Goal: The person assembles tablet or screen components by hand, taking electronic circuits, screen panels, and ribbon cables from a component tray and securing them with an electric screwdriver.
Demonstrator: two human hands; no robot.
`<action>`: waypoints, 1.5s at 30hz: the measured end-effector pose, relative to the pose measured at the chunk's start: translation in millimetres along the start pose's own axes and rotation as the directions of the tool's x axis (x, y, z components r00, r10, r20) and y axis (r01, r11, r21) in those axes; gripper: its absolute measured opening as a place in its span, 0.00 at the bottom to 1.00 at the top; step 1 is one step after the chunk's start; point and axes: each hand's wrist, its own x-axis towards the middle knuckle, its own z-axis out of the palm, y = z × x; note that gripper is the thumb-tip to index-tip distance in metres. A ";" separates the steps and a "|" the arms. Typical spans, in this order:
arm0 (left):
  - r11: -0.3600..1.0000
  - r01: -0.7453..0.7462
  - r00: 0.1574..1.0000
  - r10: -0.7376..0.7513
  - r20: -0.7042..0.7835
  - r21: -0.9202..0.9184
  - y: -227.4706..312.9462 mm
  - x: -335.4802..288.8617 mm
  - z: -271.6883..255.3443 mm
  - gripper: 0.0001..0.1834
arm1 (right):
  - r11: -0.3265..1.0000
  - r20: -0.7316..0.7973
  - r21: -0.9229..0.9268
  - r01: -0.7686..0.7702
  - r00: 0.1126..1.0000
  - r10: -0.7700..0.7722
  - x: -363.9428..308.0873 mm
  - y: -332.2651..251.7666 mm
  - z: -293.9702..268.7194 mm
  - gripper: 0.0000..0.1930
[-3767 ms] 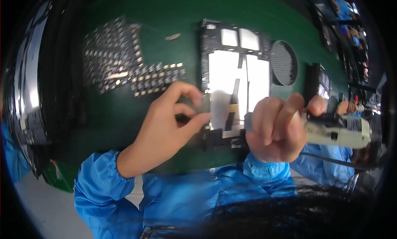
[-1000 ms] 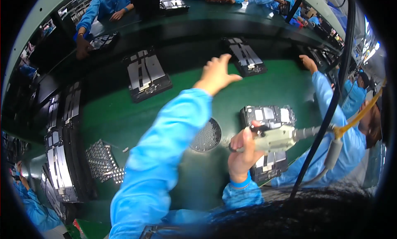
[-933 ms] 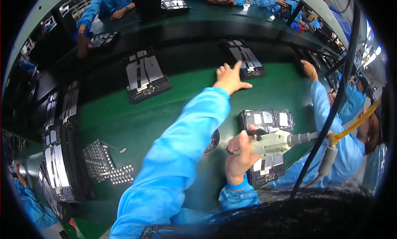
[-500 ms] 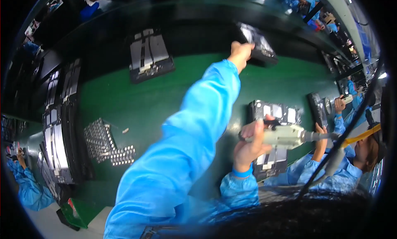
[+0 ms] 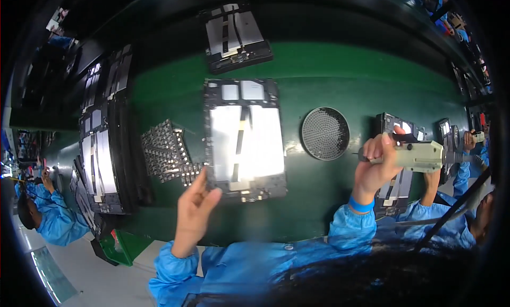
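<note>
A tablet (image 5: 223, 147) with its back off, showing bright silver batteries and a black frame, is in front of me at the middle of the green bench. My left hand (image 5: 192, 214) grips its lower left corner, thumb on the near edge; whether the tablet rests on the bench, I cannot tell. My right hand (image 5: 374, 166) is wrapped round a pale electric screwdriver (image 5: 417, 155), held level with its tip toward the left. Right of the tablet stands a round dish of screws (image 5: 325, 133).
Black-and-silver circuit boards (image 5: 164, 150) lie left of the tablet. More opened tablets (image 5: 101, 153) are stacked at the left, with another pile (image 5: 239, 36) at the back. At right, an opened tablet (image 5: 396, 187) lies beneath the screwdriver. A co-worker's hand (image 5: 470, 140) shows beyond.
My left hand has come back from the far side, bringing a tablet to the bench's middle. The dish, hidden before, now shows. My right hand still holds the screwdriver, and the view has shifted.
</note>
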 end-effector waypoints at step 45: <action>0.294 -0.463 0.869 0.335 0.364 0.836 29.6 87.6 5.6 0.10 | 0.980 0.196 0.143 -0.137 0.975 0.108 16.0 58.4 5.3 0.12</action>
